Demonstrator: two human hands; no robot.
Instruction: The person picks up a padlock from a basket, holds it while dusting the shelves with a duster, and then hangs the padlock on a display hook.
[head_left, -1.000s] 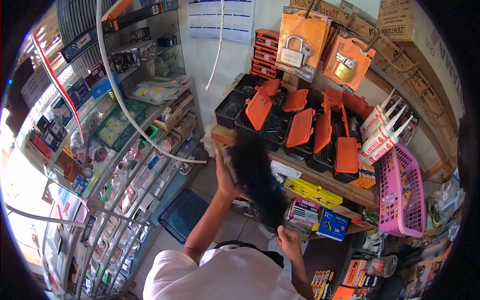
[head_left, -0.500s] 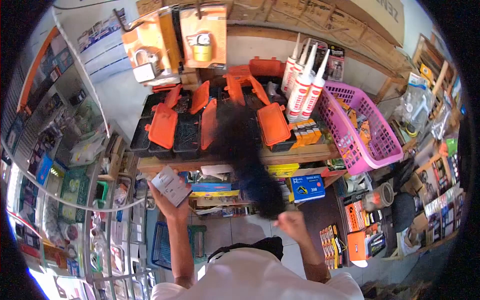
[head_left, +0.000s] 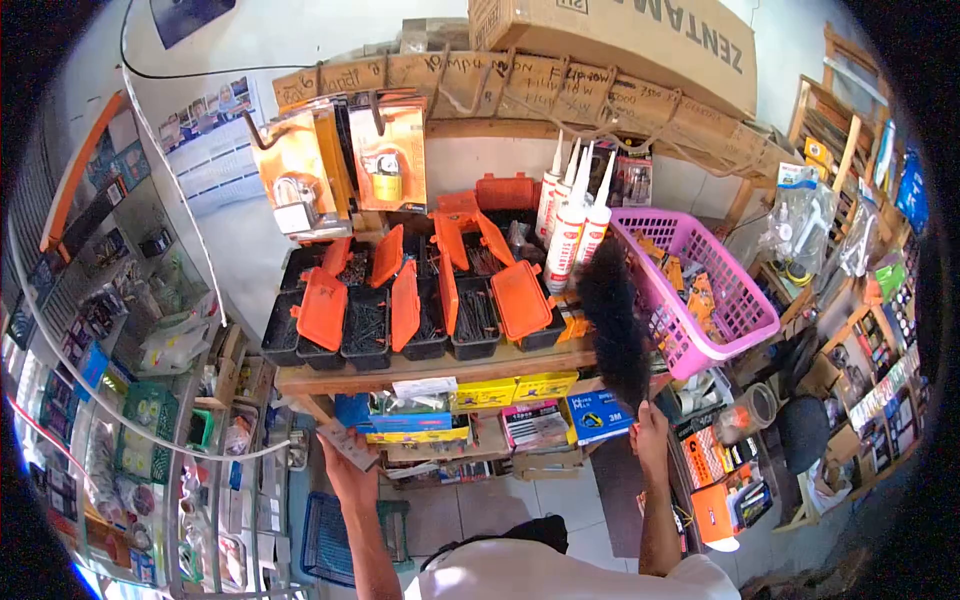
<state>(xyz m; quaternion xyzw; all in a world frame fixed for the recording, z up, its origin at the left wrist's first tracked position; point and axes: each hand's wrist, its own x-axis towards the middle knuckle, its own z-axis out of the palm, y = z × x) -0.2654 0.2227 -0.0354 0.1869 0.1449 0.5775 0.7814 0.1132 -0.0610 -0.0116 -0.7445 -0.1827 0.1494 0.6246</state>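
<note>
My right hand (head_left: 650, 430) is closed round the handle end of a black feather duster (head_left: 612, 330), which points up between the sealant tubes and the pink basket. The duster hides part of the small orange boxes behind it. In my left hand (head_left: 350, 478) is a small white box (head_left: 347, 446), held tilted at the left front corner of the wooden shelf (head_left: 430, 368). On that shelf stand black bins (head_left: 367, 330) of screws and nails, their orange lids (head_left: 322, 306) flipped up. White sealant tubes (head_left: 568, 240) stand upright to the right of the bins.
A pink basket (head_left: 700, 345) with orange packets sits at the right. Padlock packs (head_left: 385, 165) hang from hooks above the bins. Below are yellow boxes (head_left: 515, 390) and a blue 3M box (head_left: 598, 416). A glass showcase (head_left: 225, 480) stands on the left.
My right hand has swung the duster from over the middle bins to the right, beside the basket. My left hand has lowered slightly with the white box, which is now tilted more edge-on.
</note>
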